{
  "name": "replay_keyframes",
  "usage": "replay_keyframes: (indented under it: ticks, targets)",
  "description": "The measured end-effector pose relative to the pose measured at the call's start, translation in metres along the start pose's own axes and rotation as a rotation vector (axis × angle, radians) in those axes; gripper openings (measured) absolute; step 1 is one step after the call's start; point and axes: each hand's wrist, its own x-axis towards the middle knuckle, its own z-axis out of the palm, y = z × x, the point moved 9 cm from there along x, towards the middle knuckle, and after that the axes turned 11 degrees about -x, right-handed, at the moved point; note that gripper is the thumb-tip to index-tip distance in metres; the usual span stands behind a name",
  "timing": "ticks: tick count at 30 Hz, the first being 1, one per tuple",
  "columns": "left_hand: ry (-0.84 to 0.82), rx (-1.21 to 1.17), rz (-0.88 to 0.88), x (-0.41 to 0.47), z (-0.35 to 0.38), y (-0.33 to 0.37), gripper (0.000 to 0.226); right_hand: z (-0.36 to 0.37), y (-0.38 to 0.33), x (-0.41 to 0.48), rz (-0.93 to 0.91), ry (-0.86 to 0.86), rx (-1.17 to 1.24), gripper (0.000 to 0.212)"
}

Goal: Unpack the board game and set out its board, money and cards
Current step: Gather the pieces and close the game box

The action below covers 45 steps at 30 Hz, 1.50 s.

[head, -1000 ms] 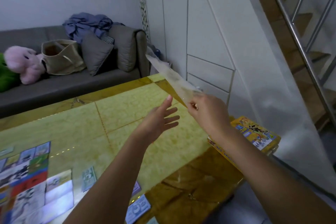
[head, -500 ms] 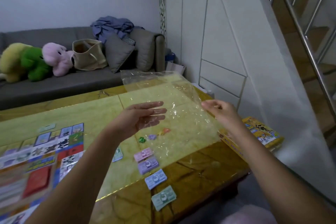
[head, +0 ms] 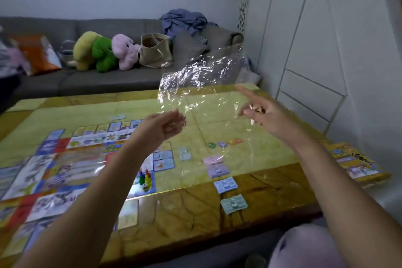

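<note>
Below the grips, money stacks on counter, board down-left. Up here left grip pinches clear bag edge; right grip at other edge — hold unclear. Bag looks light, limp, slippery — take corners.

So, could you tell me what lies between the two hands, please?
In the head view, a crinkled clear plastic sheet spans the gap, the left hand and right hand each holding an edge above the table.

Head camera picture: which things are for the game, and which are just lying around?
For the game: game board, money, pawns, game box, plastic wrap.
Just lying around: plush toys, tote bag, crumpled clothes, all on the sofa.
</note>
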Motion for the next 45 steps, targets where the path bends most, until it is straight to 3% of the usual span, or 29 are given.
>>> replay_keyframes:
  ticks: [3,5,8,9,12,15,18,20,22,25,28,30,32,35,37,41,45]
  targets:
    - [0.118,0.021,0.102,-0.02,-0.029,0.015,0.015,0.014,0.001,0.008,0.062,-0.068,0.117,0.039]
    - [0.217,0.191,0.22,-0.039,-0.046,0.032,0.012,0.022,0.0,0.01,0.091,-0.092,0.14,0.035]
    - [0.305,0.426,0.381,-0.069,-0.049,0.063,0.024,0.031,-0.013,0.01,0.08,-0.109,-0.033,0.058]
    - [0.313,0.469,0.416,-0.076,-0.047,0.071,0.022,0.033,-0.021,0.009,0.065,-0.099,-0.104,0.054]
    - [0.316,0.582,0.523,-0.098,-0.046,0.096,0.007,0.032,-0.05,0.01,-0.008,-0.008,-0.188,0.015]
    - [0.399,0.652,0.562,-0.119,-0.062,0.11,0.01,0.028,-0.071,0.009,-0.082,0.001,-0.187,0.012]
    - [0.508,0.746,0.561,-0.137,-0.077,0.123,0.047,0.035,-0.094,0.007,-0.145,-0.137,-0.09,0.013]
    - [0.467,0.866,0.578,-0.151,-0.071,0.133,0.074,0.047,-0.114,0.006,-0.211,-0.25,-0.088,0.016]
    - [0.274,1.042,0.542,-0.158,-0.047,0.134,0.08,0.059,-0.133,0.008,-0.255,-0.314,-0.107,0.019]
    - [0.065,1.269,0.341,-0.164,-0.028,0.121,0.061,0.082,-0.158,0.018,-0.28,-0.337,-0.142,0.013]
    - [0.075,1.371,0.271,-0.158,-0.046,0.121,0.019,0.11,-0.18,0.028,-0.309,-0.31,-0.176,0.009]
    - [0.093,1.263,0.245,-0.157,-0.067,0.126,0.007,0.127,-0.189,0.04,-0.302,-0.219,-0.149,0.017]
    - [0.145,1.092,0.156,-0.16,-0.095,0.129,0.01,0.135,-0.192,0.054,-0.237,-0.025,-0.135,0.027]
    - [0.275,0.841,0.069,-0.167,-0.138,0.129,0.015,0.151,-0.206,0.056,-0.22,0.216,0.057,0.023]
    - [0.313,0.666,0.072,-0.17,-0.155,0.123,0.016,0.179,-0.223,0.048,-0.297,0.214,0.157,0.023]
    - [0.268,0.259,0.093,-0.172,-0.162,0.102,0.012,0.242,-0.256,0.022,-0.549,0.212,0.023,0.028]
    - [0.218,0.075,0.15,-0.176,-0.174,0.094,0.027,0.285,-0.256,0.013,-0.577,0.159,0.009,0.034]
